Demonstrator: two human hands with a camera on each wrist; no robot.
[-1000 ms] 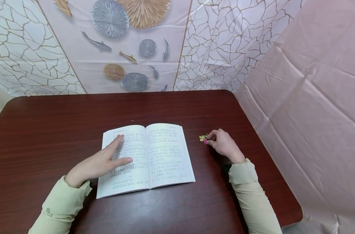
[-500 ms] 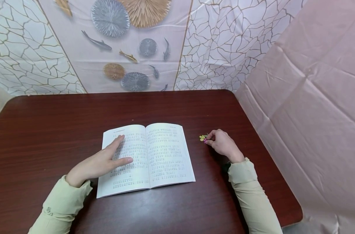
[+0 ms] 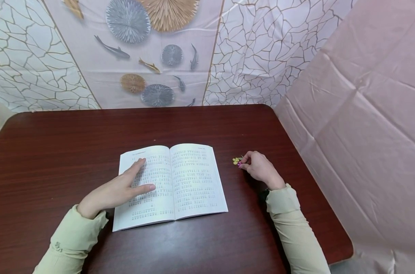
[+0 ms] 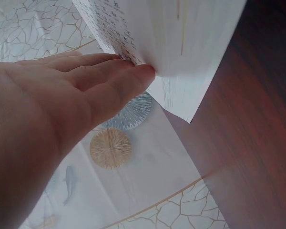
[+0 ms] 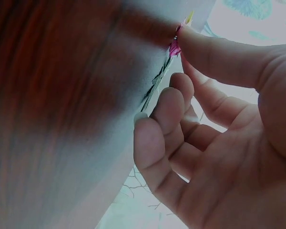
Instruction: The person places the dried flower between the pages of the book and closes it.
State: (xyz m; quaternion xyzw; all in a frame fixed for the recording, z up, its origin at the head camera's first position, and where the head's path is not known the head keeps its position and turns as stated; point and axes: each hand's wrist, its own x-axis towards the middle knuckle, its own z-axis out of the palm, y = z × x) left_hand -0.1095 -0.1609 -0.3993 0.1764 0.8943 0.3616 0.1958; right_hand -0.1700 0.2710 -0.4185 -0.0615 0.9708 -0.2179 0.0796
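Note:
An open book with printed text on both pages lies on the dark reddish table. My left hand rests on its left page, fingers straight and thumb spread; in the left wrist view the fingertips touch the page of the book. Right of the book, my right hand pinches a small flower sprig with yellow and magenta blossoms between thumb and index finger. In the right wrist view the magenta blossom shows at the thumb tip, with a thin green stem running down along the table. The other fingers are curled.
The wooden table has rounded corners. Behind it hangs a patterned cloth, and a plain pinkish cloth drapes along the right side. Under the right cuff sits a dark object, only partly visible.

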